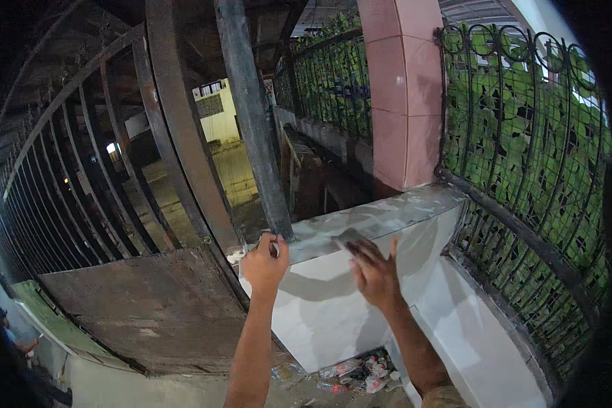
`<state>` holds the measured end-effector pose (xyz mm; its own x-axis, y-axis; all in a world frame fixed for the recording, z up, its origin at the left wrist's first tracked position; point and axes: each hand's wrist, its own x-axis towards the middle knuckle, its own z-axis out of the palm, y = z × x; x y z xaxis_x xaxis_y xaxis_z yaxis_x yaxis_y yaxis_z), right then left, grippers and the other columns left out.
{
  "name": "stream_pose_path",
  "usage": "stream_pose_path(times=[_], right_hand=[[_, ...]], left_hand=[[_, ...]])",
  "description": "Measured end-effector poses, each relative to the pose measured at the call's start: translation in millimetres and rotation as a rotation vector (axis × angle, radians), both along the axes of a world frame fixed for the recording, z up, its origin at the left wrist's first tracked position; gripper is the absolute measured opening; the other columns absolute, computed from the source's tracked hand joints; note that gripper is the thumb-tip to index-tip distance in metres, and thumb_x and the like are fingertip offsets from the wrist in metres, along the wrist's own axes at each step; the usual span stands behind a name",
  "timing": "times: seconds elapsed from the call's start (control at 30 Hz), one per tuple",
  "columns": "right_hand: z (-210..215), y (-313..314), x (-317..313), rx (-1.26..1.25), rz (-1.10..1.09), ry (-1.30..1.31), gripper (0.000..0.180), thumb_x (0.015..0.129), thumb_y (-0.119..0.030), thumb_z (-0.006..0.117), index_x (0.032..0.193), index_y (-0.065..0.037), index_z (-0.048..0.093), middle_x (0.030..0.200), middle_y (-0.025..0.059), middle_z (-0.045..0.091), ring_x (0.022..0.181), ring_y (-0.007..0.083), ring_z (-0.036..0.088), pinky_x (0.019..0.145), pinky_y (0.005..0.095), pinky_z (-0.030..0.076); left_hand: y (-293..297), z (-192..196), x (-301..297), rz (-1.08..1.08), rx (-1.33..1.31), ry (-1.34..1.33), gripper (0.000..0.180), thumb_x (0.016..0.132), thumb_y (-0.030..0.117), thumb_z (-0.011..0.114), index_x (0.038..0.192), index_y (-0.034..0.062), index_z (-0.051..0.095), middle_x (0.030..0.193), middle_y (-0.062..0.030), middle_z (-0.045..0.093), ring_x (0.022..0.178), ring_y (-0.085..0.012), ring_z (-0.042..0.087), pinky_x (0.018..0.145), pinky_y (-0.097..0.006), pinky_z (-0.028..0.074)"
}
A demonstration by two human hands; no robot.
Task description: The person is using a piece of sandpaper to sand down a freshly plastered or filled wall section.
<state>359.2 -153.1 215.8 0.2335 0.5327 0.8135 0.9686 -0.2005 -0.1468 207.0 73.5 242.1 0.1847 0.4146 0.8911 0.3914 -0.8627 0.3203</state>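
At the foot of a dark metal post [251, 122], my left hand [265, 264] is closed, its fingers curled and pinched together. Anything in that pinch is hidden or too small to name. My right hand [376, 275] is over the front edge of a ledge [387, 212] with a smeared grey and white top. One of its fingers sticks up, while the others bend toward a small flat grey thing at the fingertips, blurred and of unclear kind. Below the ledge is a white wall face [319, 306] with the hands' shadows on it.
A barred metal gate [115, 143] with a brown lower panel [149, 306] stands at the left. A pink tiled pillar [404, 102] rises behind the ledge. Right of it is a black fence [523, 136] backed with green leaves. Plastic litter [364, 374] lies on the ground below.
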Motion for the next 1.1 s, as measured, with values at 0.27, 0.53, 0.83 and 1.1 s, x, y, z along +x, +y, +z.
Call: stream_pose_path(times=[0.27, 0.53, 0.83, 1.1], right_hand=[[16.1, -12.1, 17.1, 0.006, -0.050, 0.133, 0.029, 0.103, -0.021, 0.059, 0.127, -0.009, 0.068, 0.131, 0.0066, 0.066, 0.131, 0.0256, 0.058, 0.123, 0.0713, 0.006], [-0.4, -14.1, 21.3, -0.044, 0.075, 0.059, 0.035, 0.104, -0.022, 0.055, 0.135, -0.009, 0.064, 0.140, 0.0076, 0.062, 0.137, 0.0265, 0.054, 0.124, 0.0695, 0.005], [-16.7, -47.6, 110.1, 0.007, -0.154, 0.200, 0.041, 0.108, -0.026, 0.047, 0.142, -0.008, 0.060, 0.150, 0.0110, 0.055, 0.146, 0.0299, 0.044, 0.125, 0.0667, 0.002], [-27.0, -38.8, 121.0, 0.021, -0.181, 0.183, 0.042, 0.105, -0.025, 0.050, 0.142, -0.007, 0.060, 0.150, 0.0107, 0.053, 0.147, 0.0307, 0.042, 0.125, 0.0662, 0.004]], left_hand=[[-1.1, 0.4, -1.0, 0.026, 0.037, -0.012, 0.015, 0.090, 0.024, 0.073, 0.081, 0.0161, 0.063, 0.050, 0.0000, 0.055, 0.042, -0.0218, 0.059, 0.042, -0.036, 0.045], [0.5, -1.0, 1.1, 0.030, -0.001, 0.005, 0.016, 0.092, 0.022, 0.071, 0.081, 0.0118, 0.064, 0.051, -0.0024, 0.054, 0.042, -0.0225, 0.058, 0.043, -0.036, 0.045], [-2.4, -2.9, 1.6, 0.069, 0.077, -0.020, 0.016, 0.090, 0.020, 0.072, 0.080, 0.0136, 0.063, 0.048, -0.0001, 0.052, 0.040, -0.0206, 0.056, 0.042, -0.035, 0.044], [-1.4, -3.5, 7.7, 0.074, 0.089, -0.033, 0.015, 0.091, 0.018, 0.072, 0.080, 0.0117, 0.063, 0.049, -0.0017, 0.053, 0.039, -0.0199, 0.054, 0.041, -0.033, 0.043]])
